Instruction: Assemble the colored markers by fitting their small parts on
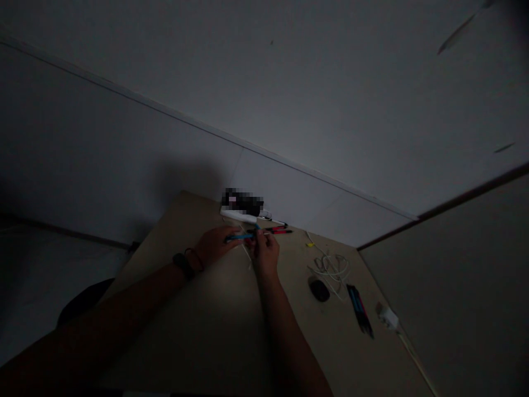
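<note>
- Blue pen (239,237): probably light, stiff and slim, so a fingertip pinch mid-barrel should suit it.
- Long axis runs nearly level across the view, above the table (198,309).
- Left hand (217,245) curls around its left end; right hand (264,255) pinches near its right end.
- Red pens (279,230) lie just beyond.

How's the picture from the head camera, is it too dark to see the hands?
In the head view, the frame is underexposed but the left hand and right hand remain readable; the left forearm fades into shadow at the bottom; a pixelated patch hides something on the desk.
</note>
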The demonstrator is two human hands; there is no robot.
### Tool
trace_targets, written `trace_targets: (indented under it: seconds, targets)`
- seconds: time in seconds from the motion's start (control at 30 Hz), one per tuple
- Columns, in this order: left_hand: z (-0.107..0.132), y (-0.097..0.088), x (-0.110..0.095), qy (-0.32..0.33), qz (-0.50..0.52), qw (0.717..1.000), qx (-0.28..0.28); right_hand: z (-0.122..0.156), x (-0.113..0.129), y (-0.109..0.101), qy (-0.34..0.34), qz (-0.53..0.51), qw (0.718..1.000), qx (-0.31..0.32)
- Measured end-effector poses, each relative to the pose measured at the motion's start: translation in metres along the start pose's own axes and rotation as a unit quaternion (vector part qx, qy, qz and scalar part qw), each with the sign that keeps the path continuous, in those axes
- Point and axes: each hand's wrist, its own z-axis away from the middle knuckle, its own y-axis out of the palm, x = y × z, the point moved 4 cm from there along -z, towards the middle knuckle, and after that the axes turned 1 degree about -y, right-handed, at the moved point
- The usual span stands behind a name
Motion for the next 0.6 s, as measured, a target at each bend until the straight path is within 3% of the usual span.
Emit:
trace_targets:
  seconds: [0.17,0.23,0.37,0.6]
  targets:
    - [-0.002,-0.001,0.005,-0.046,0.014,0.999,-0.023,-0.020,0.011,-0.054,-0.063,-0.013,0.974,-0.216]
    - [-0.001,0.000,0.004,-0.050,0.016,0.999,-0.002,-0.024,0.013,-0.071,-0.098,0.032,0.960,-0.260]
    - [-0.001,0.000,0.002,-0.053,0.019,0.998,0.026,-0.030,0.002,-0.081,-0.092,0.116,0.952,-0.267]
    - [-0.003,0.002,0.004,-0.066,0.028,0.996,0.044,-0.035,-0.024,-0.069,-0.048,0.133,0.967,-0.211]
